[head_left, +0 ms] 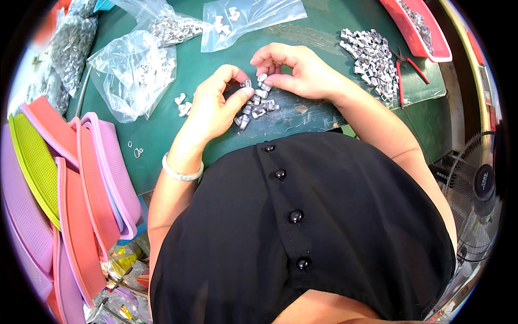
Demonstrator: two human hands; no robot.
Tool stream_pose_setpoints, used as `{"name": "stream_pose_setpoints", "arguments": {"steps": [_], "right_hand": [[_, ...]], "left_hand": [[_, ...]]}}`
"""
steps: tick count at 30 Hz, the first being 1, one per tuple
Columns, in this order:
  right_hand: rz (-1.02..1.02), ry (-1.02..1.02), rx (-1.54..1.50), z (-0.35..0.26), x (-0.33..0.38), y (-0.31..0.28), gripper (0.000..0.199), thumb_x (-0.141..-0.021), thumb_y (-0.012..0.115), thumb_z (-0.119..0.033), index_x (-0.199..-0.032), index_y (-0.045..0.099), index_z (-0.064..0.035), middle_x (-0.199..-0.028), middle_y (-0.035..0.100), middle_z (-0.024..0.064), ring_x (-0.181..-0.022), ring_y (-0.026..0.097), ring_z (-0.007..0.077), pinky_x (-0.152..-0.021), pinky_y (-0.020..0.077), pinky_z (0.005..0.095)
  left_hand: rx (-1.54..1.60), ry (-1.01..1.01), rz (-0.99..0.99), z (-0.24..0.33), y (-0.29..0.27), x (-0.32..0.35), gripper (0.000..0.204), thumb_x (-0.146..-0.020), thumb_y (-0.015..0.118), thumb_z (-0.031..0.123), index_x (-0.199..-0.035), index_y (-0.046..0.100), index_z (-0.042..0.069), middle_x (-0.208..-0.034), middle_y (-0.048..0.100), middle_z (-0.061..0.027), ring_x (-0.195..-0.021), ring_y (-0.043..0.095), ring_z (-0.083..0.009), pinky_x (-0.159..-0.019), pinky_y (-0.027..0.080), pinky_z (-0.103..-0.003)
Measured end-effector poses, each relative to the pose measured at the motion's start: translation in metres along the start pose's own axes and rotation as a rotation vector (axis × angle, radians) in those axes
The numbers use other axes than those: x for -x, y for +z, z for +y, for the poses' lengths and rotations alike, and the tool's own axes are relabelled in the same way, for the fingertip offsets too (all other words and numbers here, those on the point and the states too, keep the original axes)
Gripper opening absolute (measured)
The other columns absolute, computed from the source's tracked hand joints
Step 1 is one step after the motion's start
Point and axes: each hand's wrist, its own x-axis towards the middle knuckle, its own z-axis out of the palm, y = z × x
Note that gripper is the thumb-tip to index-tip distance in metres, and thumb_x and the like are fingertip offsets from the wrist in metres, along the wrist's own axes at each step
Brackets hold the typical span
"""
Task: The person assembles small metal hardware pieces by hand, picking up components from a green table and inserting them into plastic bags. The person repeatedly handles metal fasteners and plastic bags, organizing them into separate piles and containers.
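My left hand (216, 105), a pale bangle on its wrist, pinches a small silvery ring-shaped metal piece (247, 83) between thumb and forefinger. Facing it, my right hand (299, 70) has its fingers curled, and a similar oval metal ring (262, 78) sits at its thumb tip. Both hands are just above the green table (307, 116). Below them lies a small heap of metal pieces (259, 108), partly covered by the fingers. Several white-looking small pieces (183, 106) lie left of my left wrist.
A larger pile of metal pieces (375, 62) lies at right beside red-handled pliers (400, 81). A pink basket (443, 51) stands beyond. Clear plastic bags (121, 81) of parts lie far left. Stacked colored baskets (86, 189) flank the left edge; a fan (469, 183) is at right.
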Motion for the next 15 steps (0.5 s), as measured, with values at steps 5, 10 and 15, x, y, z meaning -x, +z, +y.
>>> {"name": "stream_pose_setpoints", "arguments": {"steps": [5,10,15], "right_hand": [[0.037,-0.087,-0.037,0.0013,0.0009,0.0006,0.032,-0.074,0.061,0.001,-0.105,0.056,-0.0044,-0.086,0.062,0.0058,-0.081,0.06,0.0146,-0.073,0.0485,0.0277],[0.064,-0.169,0.04,-0.003,0.0013,-0.0005,0.031,-0.075,0.061,0.002,-0.105,0.056,-0.0042,-0.088,0.064,0.0061,-0.082,0.061,0.0151,-0.074,0.0493,0.0278],[0.092,-0.218,0.049,-0.0042,0.0016,-0.0007,0.032,-0.075,0.062,0.003,-0.105,0.057,-0.0044,-0.088,0.064,0.0067,-0.082,0.062,0.0153,-0.073,0.0497,0.0279]], "left_hand": [[0.336,0.006,0.085,-0.0048,0.0035,0.0003,0.016,-0.083,0.059,0.003,-0.097,0.054,-0.001,-0.091,0.059,-0.0041,-0.079,0.054,-0.0095,-0.071,0.045,-0.022],[0.6,-0.016,0.037,0.002,0.0039,0.0028,0.023,-0.086,0.055,0.002,-0.108,0.053,-0.003,-0.104,0.059,-0.0081,-0.091,0.056,-0.0129,-0.079,0.047,-0.025],[0.652,0.018,0.015,-0.0006,0.0045,0.0038,0.026,-0.086,0.055,0.001,-0.111,0.053,-0.003,-0.106,0.059,-0.0102,-0.093,0.057,-0.0145,-0.082,0.049,-0.027]]}}
